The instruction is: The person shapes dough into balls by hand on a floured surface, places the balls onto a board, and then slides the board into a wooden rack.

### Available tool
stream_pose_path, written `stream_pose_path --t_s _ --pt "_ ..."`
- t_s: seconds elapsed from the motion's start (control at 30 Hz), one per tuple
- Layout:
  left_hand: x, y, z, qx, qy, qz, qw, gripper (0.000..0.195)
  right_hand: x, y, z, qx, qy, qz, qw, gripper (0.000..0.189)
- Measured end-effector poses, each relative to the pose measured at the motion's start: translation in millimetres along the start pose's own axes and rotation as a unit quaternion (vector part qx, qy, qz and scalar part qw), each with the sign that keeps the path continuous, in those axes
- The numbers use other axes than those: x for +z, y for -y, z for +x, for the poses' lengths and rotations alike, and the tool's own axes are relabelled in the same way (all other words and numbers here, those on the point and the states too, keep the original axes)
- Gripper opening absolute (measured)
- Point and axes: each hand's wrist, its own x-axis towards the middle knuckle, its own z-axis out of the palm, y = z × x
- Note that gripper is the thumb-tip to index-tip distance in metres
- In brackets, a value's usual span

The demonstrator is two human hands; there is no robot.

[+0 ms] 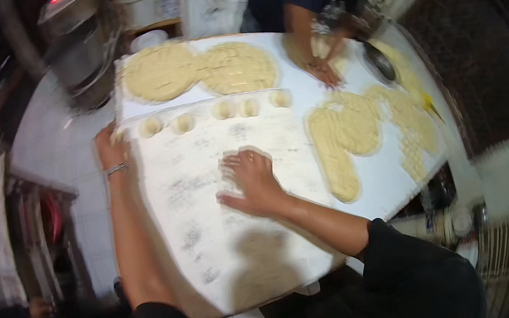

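Observation:
My left hand (110,146) is at the far left edge of a floured board (197,166), its fingers curled at the edge and blurred. A bracelet sits on that wrist. Over the middle of the board is my right hand (252,181), palm down, thumb apart from the fingers; nothing shows in its grasp. Beyond it, several small dough balls (183,123) lie in a row along the board's far side. Grey patches show through the flour, and a shadow falls across the near part.
Two round dough sheets (161,72) lie beyond the board. To the right are more flattened dough pieces (355,121), cut dough strips (412,152) and a dark metal bowl (379,63). Across the table another person's hand (325,72) works near dough. A large metal container (80,61) stands at the left.

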Motion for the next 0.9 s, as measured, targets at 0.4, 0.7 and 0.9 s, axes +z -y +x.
stream_pose_path --t_s 0.4,0.7,0.9 --pt "-11.2 -44.3 -93.1 0.144 -0.057 0.244 0.957 0.06 -196.0 -329.0 -474.5 0.522 -0.137 -0.119 0.833 0.059" --pt "381.7 -400.1 -532.5 0.079 0.517 -0.021 0.852 0.078 -249.7 -684.6 -459.3 0.382 -0.094 -0.186 0.9 0.055" --pt "670.0 -475.4 -678.5 0.296 0.528 -0.025 0.796 0.05 -238.7 -757.8 -450.0 0.147 -0.08 -0.084 0.982 0.068"
